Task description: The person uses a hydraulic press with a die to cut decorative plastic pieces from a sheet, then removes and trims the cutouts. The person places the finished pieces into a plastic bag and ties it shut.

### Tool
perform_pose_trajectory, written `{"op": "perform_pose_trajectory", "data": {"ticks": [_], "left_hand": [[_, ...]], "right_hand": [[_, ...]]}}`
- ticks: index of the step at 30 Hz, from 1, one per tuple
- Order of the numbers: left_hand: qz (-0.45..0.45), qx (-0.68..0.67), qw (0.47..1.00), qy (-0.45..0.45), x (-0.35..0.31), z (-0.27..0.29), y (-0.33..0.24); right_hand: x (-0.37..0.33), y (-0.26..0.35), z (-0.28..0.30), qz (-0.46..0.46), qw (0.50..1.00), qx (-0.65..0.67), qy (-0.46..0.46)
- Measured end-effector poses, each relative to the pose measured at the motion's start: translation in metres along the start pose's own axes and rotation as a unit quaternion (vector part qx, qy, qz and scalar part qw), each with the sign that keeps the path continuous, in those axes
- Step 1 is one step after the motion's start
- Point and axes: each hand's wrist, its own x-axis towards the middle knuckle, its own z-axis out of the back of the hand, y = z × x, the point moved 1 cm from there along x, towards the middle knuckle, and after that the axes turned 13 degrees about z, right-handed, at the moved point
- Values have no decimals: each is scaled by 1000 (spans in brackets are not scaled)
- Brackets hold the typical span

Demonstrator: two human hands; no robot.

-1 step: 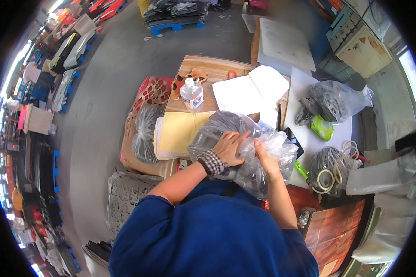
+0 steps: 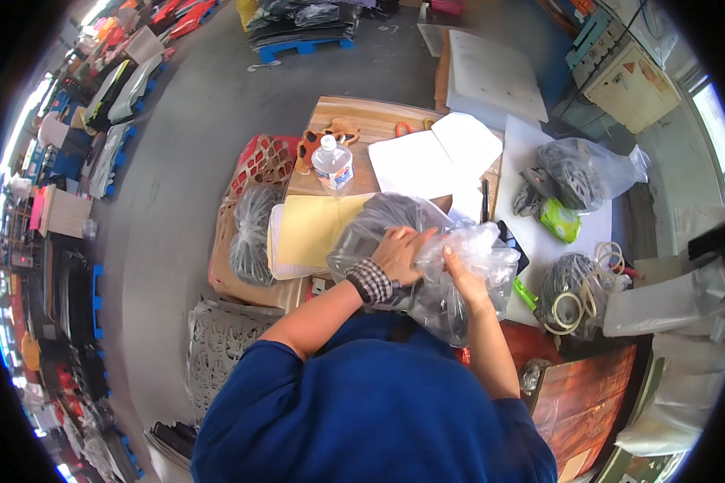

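Note:
A clear plastic bag [image 2: 366, 229] filled with dark grey pieces lies on the table right in front of me. My left hand [image 2: 399, 256], with a checked band at its wrist, is closed on the bag's plastic near the middle. Just to its right, my right hand [image 2: 464, 283] grips the crumpled, loose part of the bag with the thumb uppermost. Some fingertips of both hands are hidden by the plastic. Left of the bag are yellow paper sheets [image 2: 318, 229], and a clear bottle with a white cap [image 2: 332, 167] stands behind them.
White sheets [image 2: 415, 165], a black pen [image 2: 485, 200] and a dark phone [image 2: 514, 245] lie beyond the bag. On the right are another filled bag [image 2: 576, 173], a green packet [image 2: 560, 220], a green cutter [image 2: 525, 295] and tape rolls [image 2: 568, 314]. A tied bag [image 2: 254, 233] sits left.
The loose plastic by my right hand has shifted and bunched slightly. Both hands stay in nearly the same place.

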Motion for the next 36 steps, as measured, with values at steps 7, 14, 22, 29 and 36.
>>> {"op": "perform_pose_trajectory", "data": {"ticks": [7, 14, 22, 29, 36], "left_hand": [[31, -81, 992, 87, 32, 2, 47], [50, -192, 950, 243, 47, 0, 70], [-59, 56, 955, 286, 19, 69, 16], [93, -427, 895, 92, 42, 10, 28], [198, -883, 426, -8, 37, 28, 49]], "right_hand": [[-23, 42, 40, 307, 929, -205, -6], [-53, 15, 48, 232, 820, -523, -7], [-5, -38, -4, 232, 856, -460, 49], [8, -34, 39, 117, 933, 268, -212], [2, -5, 49, 206, 900, 321, -210]]}}
